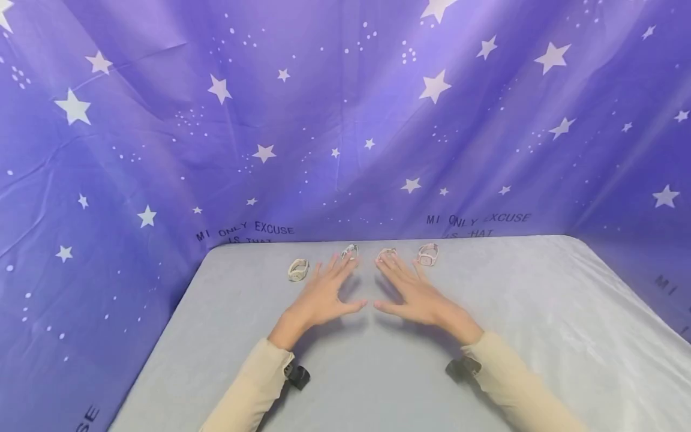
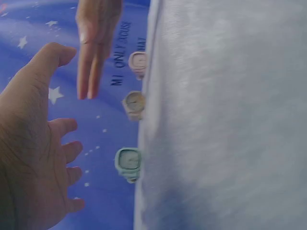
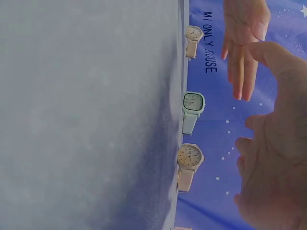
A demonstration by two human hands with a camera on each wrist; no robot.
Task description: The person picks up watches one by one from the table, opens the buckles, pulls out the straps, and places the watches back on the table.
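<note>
My left hand [image 1: 323, 295] hovers over the table with fingers spread and holds nothing. Facing it, my right hand [image 1: 417, 296] is also spread and bare, the two thumbs pointing at each other with a small gap. Several wristwatches stand in a row beyond the fingers. A cream round watch [image 1: 298, 270] is left of my left hand. The mint-green square watch [image 3: 194, 102] is partly hidden behind the left fingertips in the head view. Behind the right fingertips is a beige round watch [image 3: 190, 156], and just right of it a pink square watch [image 1: 427, 255].
A pale grey cloth covers the table [image 1: 367, 384]. Behind and beside it hangs a purple-blue curtain [image 1: 335, 114] with white stars and printed words. Dark wrist devices [image 1: 298, 377] sit at the cuffs of the cream sleeves [image 1: 251, 387].
</note>
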